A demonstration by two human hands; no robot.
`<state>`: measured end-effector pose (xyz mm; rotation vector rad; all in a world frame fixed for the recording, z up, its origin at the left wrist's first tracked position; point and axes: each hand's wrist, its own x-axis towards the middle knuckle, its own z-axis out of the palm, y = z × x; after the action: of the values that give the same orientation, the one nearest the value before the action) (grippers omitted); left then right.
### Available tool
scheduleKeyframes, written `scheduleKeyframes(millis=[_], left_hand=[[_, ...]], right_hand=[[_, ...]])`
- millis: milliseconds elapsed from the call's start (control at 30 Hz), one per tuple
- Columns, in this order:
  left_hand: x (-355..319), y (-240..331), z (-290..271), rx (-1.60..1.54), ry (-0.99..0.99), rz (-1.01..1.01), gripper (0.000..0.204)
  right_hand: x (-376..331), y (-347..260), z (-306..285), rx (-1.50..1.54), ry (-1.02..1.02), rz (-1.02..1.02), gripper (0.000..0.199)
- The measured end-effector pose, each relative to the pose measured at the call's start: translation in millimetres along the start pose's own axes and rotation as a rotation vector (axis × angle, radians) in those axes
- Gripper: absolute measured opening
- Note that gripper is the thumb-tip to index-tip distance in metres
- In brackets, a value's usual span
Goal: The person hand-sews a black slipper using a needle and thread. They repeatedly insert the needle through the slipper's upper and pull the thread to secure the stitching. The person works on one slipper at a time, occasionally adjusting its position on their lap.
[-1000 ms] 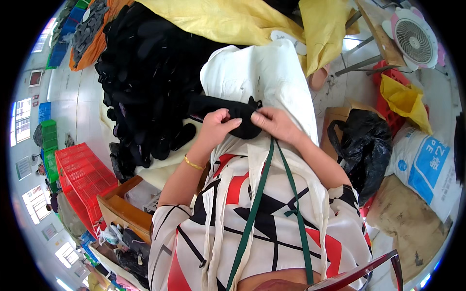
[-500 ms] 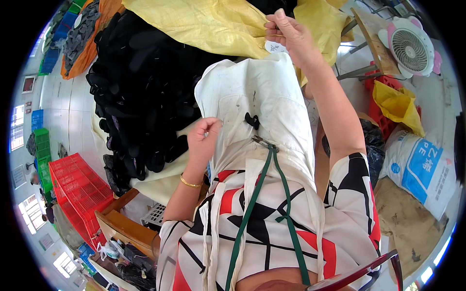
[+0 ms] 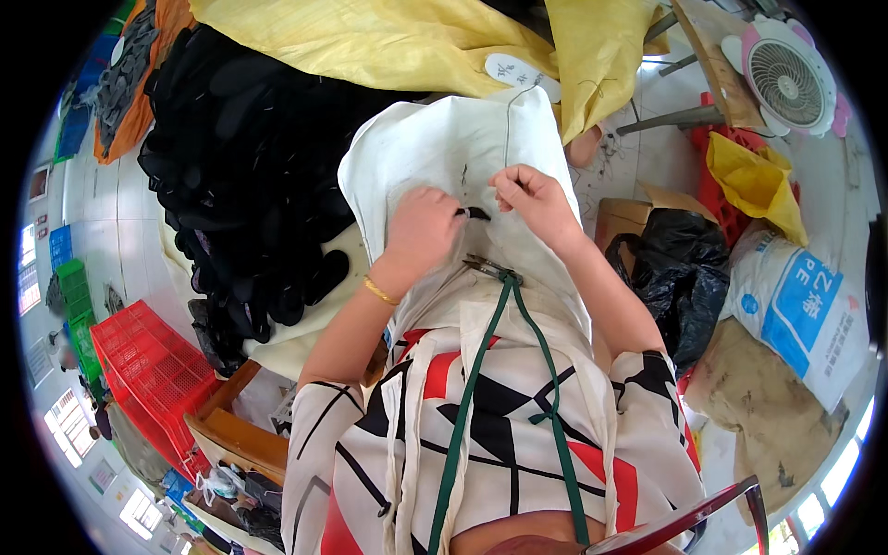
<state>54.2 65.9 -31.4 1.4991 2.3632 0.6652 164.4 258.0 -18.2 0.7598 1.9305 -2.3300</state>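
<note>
My left hand (image 3: pixel 421 227) is over the white apron (image 3: pixel 449 153) on my lap, its fingers closed at a small black piece (image 3: pixel 474 213) whose exact kind I cannot make out. My right hand (image 3: pixel 536 203) is just right of it, thumb and fingers pinched together. A thin dark string (image 3: pixel 508 125) runs from this pinch up to a white tag (image 3: pixel 520 72) at the edge of the yellow sack (image 3: pixel 370 42). Below my hands, a small metal clipper-like tool (image 3: pixel 495 269) lies on the apron, fastened to a green cord (image 3: pixel 476 370).
A large heap of black, sole-shaped pieces (image 3: pixel 250 157) lies to the left. Further left stand a red plastic crate (image 3: pixel 153 361) and a wooden drawer (image 3: pixel 240 425). On the right are a fan (image 3: pixel 786 74), a black plastic bag (image 3: pixel 680 268) and a white-and-blue sack (image 3: pixel 800 310).
My right hand has come down from the yellow sack to my lap, drawing the string with it. My left hand has moved right, to the black piece. The white tag shows more fully.
</note>
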Motion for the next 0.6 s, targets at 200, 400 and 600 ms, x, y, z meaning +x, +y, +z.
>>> scheduleKeyframes(millis=[200,400,600], left_hand=[[-3,-15,-23,-0.914,-0.068,-0.437,0.021],[-14,2,-46,-1.194,0.089,-0.462,0.019],[-9,-2,-71,-1.201,-0.090,-0.440,0.017]], right_hand=[[-8,8,11,-0.139,-0.033,-0.187,0.038],[-5,-15,30,0.205,-0.203,0.134,0.022],[-2,-22,39,-0.004,-0.109,-0.032,0.017]])
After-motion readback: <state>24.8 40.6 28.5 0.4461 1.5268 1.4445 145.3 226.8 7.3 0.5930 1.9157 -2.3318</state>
